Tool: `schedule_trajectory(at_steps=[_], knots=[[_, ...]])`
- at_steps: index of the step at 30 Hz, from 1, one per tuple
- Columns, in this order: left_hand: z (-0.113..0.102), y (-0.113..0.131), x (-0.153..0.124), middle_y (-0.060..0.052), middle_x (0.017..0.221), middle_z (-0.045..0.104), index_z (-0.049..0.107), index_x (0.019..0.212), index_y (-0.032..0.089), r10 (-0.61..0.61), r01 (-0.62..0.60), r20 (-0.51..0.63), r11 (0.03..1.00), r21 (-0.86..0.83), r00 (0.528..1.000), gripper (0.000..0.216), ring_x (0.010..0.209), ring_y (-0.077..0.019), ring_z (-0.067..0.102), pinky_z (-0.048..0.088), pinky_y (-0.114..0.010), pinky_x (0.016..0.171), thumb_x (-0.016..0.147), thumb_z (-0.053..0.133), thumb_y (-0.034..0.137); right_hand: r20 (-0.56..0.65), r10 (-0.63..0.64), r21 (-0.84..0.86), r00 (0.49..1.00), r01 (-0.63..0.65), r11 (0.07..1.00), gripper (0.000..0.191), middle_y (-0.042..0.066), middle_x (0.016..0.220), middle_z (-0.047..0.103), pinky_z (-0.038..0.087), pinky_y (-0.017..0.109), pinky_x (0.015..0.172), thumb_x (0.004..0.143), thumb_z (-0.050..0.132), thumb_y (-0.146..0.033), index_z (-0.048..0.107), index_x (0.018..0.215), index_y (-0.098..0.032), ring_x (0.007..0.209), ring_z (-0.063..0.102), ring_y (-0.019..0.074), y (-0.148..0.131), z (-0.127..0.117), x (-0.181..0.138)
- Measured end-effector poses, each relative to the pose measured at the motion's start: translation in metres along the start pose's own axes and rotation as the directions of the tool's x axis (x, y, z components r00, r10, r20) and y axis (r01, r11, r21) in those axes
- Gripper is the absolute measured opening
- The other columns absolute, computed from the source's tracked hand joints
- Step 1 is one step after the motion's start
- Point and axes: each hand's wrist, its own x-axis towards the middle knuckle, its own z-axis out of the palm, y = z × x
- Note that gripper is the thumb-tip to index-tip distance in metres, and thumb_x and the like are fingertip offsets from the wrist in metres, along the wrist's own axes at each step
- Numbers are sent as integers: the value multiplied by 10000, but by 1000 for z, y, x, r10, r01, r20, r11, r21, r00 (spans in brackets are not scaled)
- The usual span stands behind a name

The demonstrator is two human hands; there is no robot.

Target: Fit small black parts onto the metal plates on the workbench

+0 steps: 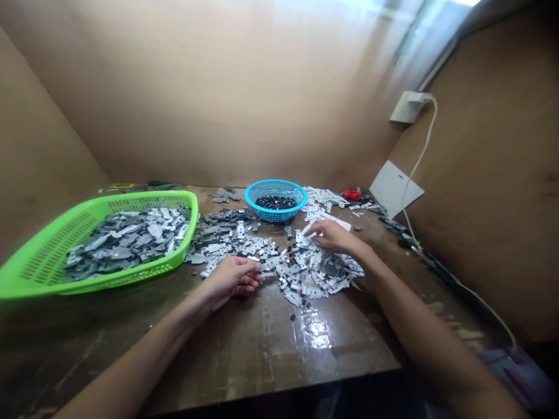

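Note:
My left hand (pixel 234 277) is closed near the front of the scattered parts, its thumb and fingers pressed together. Whatever is between its fingertips is too small to make out. Over to the right, my right hand (pixel 331 235) reaches across a heap of flat white-grey plastic parts (pixel 312 270), fingers bent and somewhat apart, with the fingertips at the top of the heap. Nothing shows clearly in it. A second heap of grey plastic parts (pixel 227 235) spreads between the left hand and the baskets. Small black round pieces (pixel 293 317) lie near the heaps.
A green basket (pixel 192 224) full of grey parts stands at left. Behind the heaps is a blue basket (pixel 276 216) of small black pieces. A red object (pixel 353 195), a white card (pixel 395 189) and a hanging white cable (pixel 425 145) are at right. Wooden panels enclose the table.

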Motion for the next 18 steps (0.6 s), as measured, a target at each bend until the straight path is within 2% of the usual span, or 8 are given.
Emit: schedule_trajectory(at_steps=[4,7,10,12,13,15,18], knots=[[-1,0,1,-68,744,617,581,823,96,-2,2,-15,1000,10,1000,332,534,-67,542,424,-156,481,671,664,380,15,11,-120,1000,-9,993,202,55,932,621,375,241,762,750,558,-184,675,908,-227,890,543,184,2,9,1],[-2,-1,2,-73,762,625,578,839,106,-4,4,-21,1000,15,1000,337,542,-73,550,437,-171,495,671,664,385,15,40,-111,999,-38,993,150,55,885,622,369,236,721,731,588,-215,661,862,-203,854,541,182,4,7,1],[-2,-2,2,-73,756,629,577,835,107,-7,7,-28,1000,16,1000,344,545,-77,554,446,-181,506,662,670,390,-57,62,5,996,-62,998,148,47,807,625,367,229,648,739,572,-210,637,866,-171,738,538,154,-4,-2,-2],[-1,-2,1,-71,744,629,578,803,103,-4,5,-31,1000,17,1000,338,541,-75,551,447,-183,509,655,673,392,-135,30,175,990,-6,985,165,45,812,626,379,233,648,771,543,-230,635,890,-161,719,535,140,-16,-9,-4],[0,-2,1,-71,738,630,578,781,101,-1,2,-32,1000,18,999,334,536,-73,549,446,-183,507,651,674,394,-162,3,287,987,45,957,185,49,847,627,391,239,669,787,529,-249,638,908,-160,745,540,138,-23,-11,-4],[0,-1,1,-71,734,632,577,747,101,5,-4,-35,1000,21,999,324,529,-71,544,444,-183,505,647,673,394,-139,-11,539,990,85,838,247,58,870,628,419,254,675,803,518,-300,637,962,-154,745,551,135,-39,-14,-6],[1,-1,1,-72,736,634,579,730,101,7,-6,-44,1000,24,999,315,524,-68,542,444,-185,507,644,672,389,-50,62,810,997,4,586,336,56,764,623,451,272,631,749,589,-352,623,995,-125,650,554,124,-59,-9,-7]])
